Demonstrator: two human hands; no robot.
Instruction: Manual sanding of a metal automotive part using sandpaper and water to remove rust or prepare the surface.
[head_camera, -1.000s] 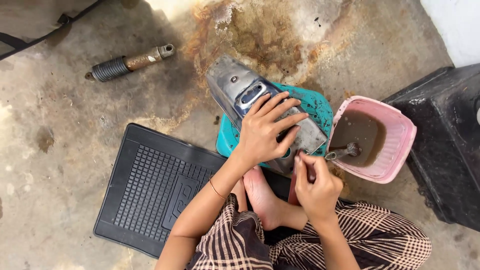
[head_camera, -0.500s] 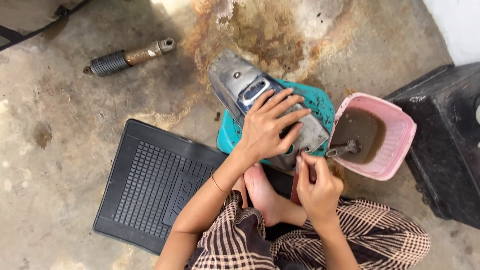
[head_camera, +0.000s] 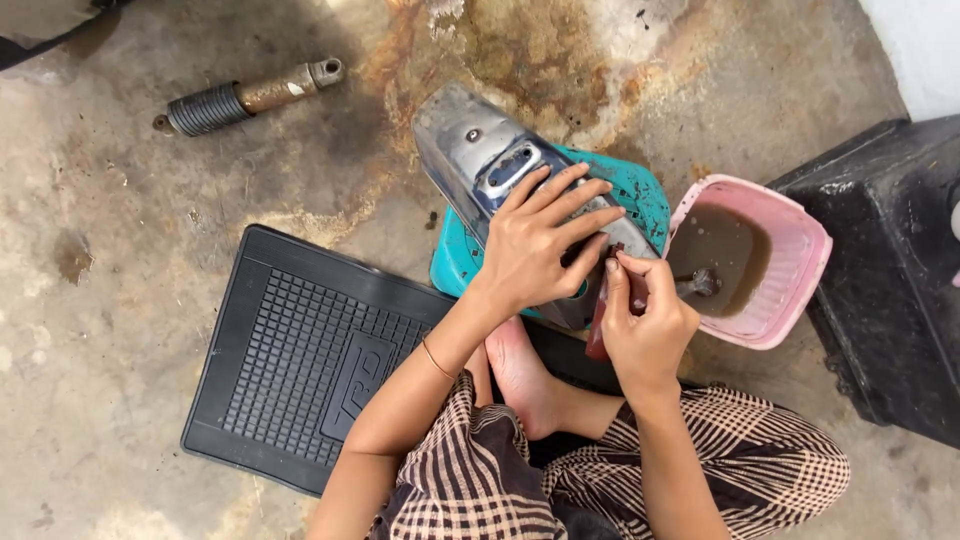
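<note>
Head view, looking straight down. Left hand (head_camera: 540, 245) lies flat, fingers spread, pressing on a grey metal engine cover (head_camera: 480, 155); the palm hides the cover's middle, and only the far end with its slot and bolt holes shows clearly. Under the cover sits a teal plastic tub (head_camera: 455, 265), mostly hidden, with just the rims showing either side of the left hand. Right hand (head_camera: 645, 325) is just beside the left, fingers curled shut around a small dark reddish tool (head_camera: 598, 335). Its working tip is hidden between thumb and cover, so can't tell what kind. Just right of the right hand is a pink plastic basin (head_camera: 795, 285) of murky brown liquid with a small metal part (head_camera: 700, 283) sticking out, shape hard to make out. Beyond the basin a black box (head_camera: 890, 270) is cut off by the frame edge. Left of the left forearm is a black rubber floor mat (head_camera: 300, 350) on the stained concrete floor (head_camera: 110, 300). Far up left lies a rusty shock absorber (head_camera: 245, 97). A bare foot (head_camera: 520, 375) is tucked below the hands, with checked trousers (head_camera: 700, 470) at the bottom.
</note>
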